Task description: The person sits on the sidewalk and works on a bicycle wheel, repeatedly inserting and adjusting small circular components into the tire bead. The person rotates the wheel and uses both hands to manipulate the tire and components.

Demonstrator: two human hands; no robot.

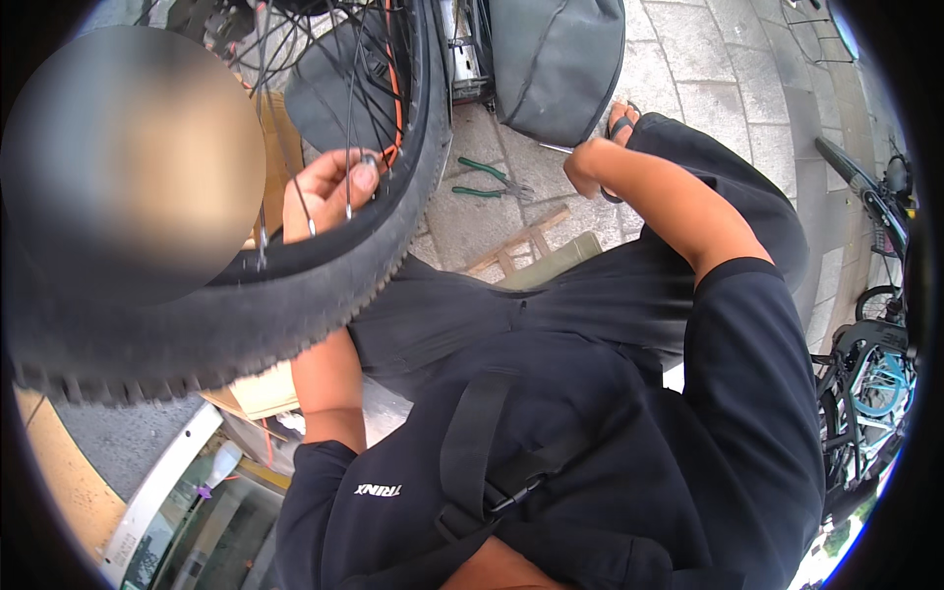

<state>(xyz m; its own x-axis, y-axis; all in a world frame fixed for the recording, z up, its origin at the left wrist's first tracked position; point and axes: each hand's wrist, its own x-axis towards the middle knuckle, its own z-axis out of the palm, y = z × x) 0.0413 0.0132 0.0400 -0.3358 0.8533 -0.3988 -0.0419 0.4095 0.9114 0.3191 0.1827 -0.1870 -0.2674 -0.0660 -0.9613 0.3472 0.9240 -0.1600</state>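
A bicycle wheel with a knobby black tyre (295,320) fills the upper left. My left hand (320,187) reaches through its spokes, thumb and fingers pinched on a small dark round piece (369,160) at the inner rim. An orange cord (395,93) runs down past the spokes to that spot. My right hand (586,165) is curled over the paving at the right, apart from the wheel. A thin silver tool (554,148) pokes out from it; most of the fingers are hidden. Green-handled pliers (492,179) lie on the paving between my hands.
Two dark grey bags (559,69) (339,88) are beyond and behind the wheel. Wooden strips (519,241) and a flat olive piece (556,262) lie before my knees. Parked bicycles (870,383) line the right. A glass-topped case (202,501) stands at lower left. A blurred disc covers the upper left.
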